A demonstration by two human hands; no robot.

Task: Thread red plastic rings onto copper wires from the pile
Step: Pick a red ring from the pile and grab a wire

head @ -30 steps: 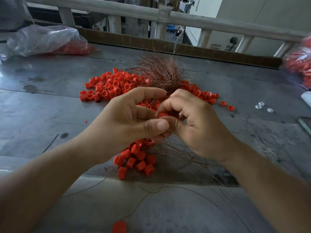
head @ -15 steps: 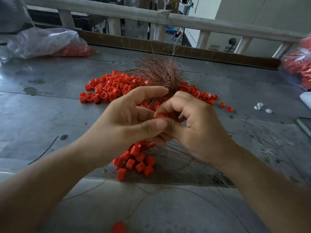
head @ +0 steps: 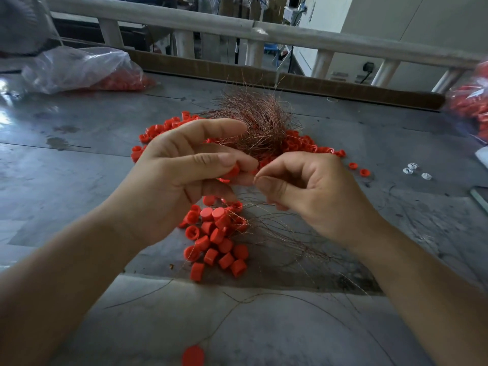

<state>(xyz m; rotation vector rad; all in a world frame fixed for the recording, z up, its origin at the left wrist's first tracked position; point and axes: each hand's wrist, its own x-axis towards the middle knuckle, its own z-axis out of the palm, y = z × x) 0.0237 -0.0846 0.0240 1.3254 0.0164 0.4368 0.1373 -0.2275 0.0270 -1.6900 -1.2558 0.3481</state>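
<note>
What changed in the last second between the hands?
The left hand and right hand, pressed together before, have drawn slightly apart: the left holds a red ring, the right pinches a thin wire end. The ring piles and copper wire bundle stayed put.

grey scuffed table (head: 79, 180), pale railing (head: 290, 36) behind, cream wall (head: 396, 22) (socket (head: 367, 66) low down).

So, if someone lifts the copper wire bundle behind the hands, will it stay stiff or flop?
The copper wire bundle probably flops: its hair-thin strands splay loosely. It is likely light, sitting airy on the red rings. Strands may snag, since the loose wires in front lie tangled.
</note>
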